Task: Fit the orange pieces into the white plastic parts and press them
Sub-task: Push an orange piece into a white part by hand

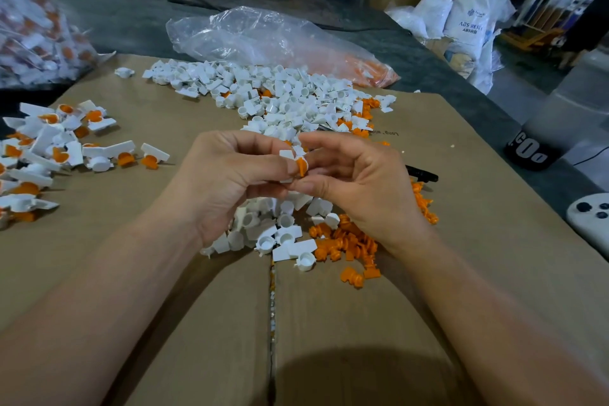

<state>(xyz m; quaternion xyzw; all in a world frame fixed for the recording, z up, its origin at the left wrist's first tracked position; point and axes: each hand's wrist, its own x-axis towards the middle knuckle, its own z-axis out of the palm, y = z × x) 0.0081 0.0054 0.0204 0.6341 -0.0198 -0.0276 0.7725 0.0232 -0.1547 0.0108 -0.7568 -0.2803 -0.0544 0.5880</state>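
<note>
Above the cardboard, my left hand [227, 181] and my right hand [356, 181] meet fingertip to fingertip. Between them sits a white plastic part [287, 155] with an orange piece [301, 167] at its mouth. My left thumb and fingers pinch the white part; my right thumb and forefinger pinch the orange piece. Under my hands lie loose white parts [273, 231] and a heap of orange pieces [349, 244]. A larger pile of white parts [280, 92] lies further back. Fitted white-and-orange parts [52, 148] are spread at the left.
The work surface is a flattened cardboard box [131, 273] on a dark table. A clear plastic bag [263, 33] with orange pieces lies at the back, another full bag [33, 26] at far left. A black pen [421, 173] lies right of my hands, a white controller [590, 217] at the right edge.
</note>
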